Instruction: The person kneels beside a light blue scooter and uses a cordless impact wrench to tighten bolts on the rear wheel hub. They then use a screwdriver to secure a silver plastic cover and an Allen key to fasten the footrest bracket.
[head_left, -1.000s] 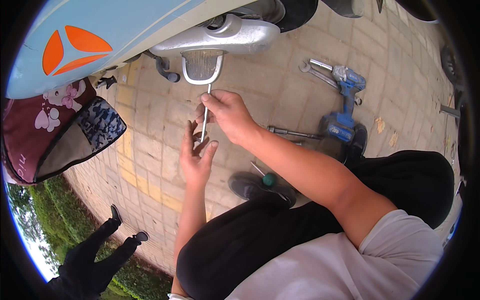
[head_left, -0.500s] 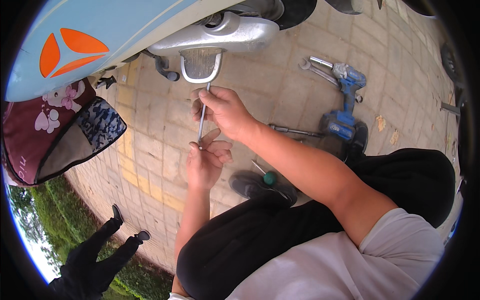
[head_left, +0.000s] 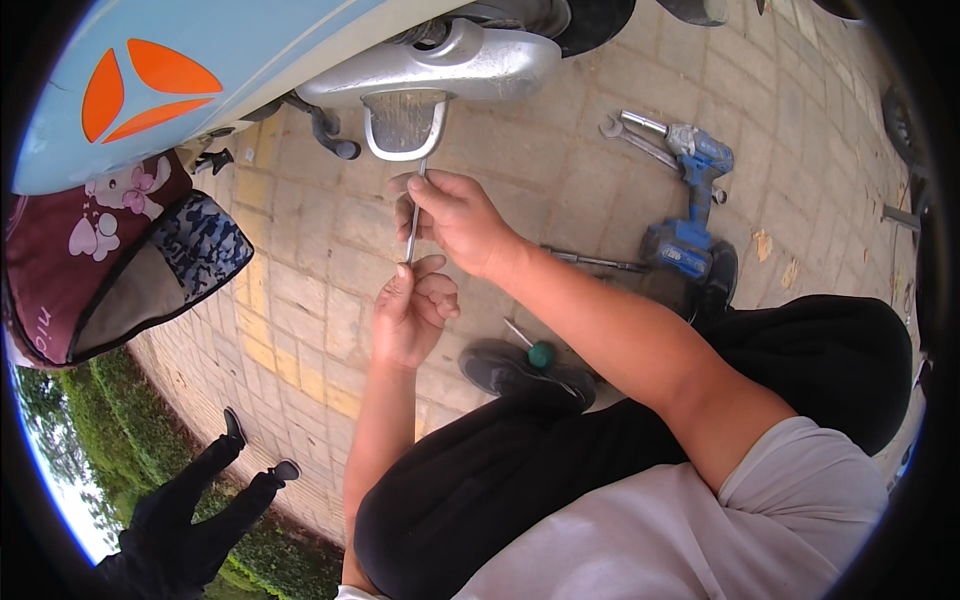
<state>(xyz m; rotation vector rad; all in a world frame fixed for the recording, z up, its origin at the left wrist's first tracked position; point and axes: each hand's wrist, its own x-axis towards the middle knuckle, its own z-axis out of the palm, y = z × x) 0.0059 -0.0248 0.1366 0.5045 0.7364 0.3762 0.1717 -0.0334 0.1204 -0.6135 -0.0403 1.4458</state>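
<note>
My right hand [head_left: 455, 220] pinches a thin straight metal rod [head_left: 413, 235] between thumb and fingers. My left hand [head_left: 410, 320], below it, has its thumb at the rod's lower end, fingers curled. The rod's upper end reaches the silver U-shaped piece [head_left: 400, 154], a step-like part with a grimy mesh centre. This hangs from a silver housing [head_left: 480, 70] beneath a light blue panel [head_left: 250, 40] with an orange three-part emblem. A blue cordless impact wrench [head_left: 690, 200] lies right of my hands, beside a spanner [head_left: 640, 140]. Whether the rod enters the step part I cannot tell.
A socket extension bar [head_left: 590, 260] lies by the wrench. A green-handled screwdriver [head_left: 540, 353] is at my shoe [head_left: 490, 370]. A maroon and camouflage bag [head_left: 120, 260] hangs left. Another person's dark-clad legs [head_left: 190, 490] stand lower left, near a hedge [head_left: 110, 400].
My left hand has turned and moved slightly right, its fingers now more curled at the rod's end. The rod and my right hand have shifted a little upward.
</note>
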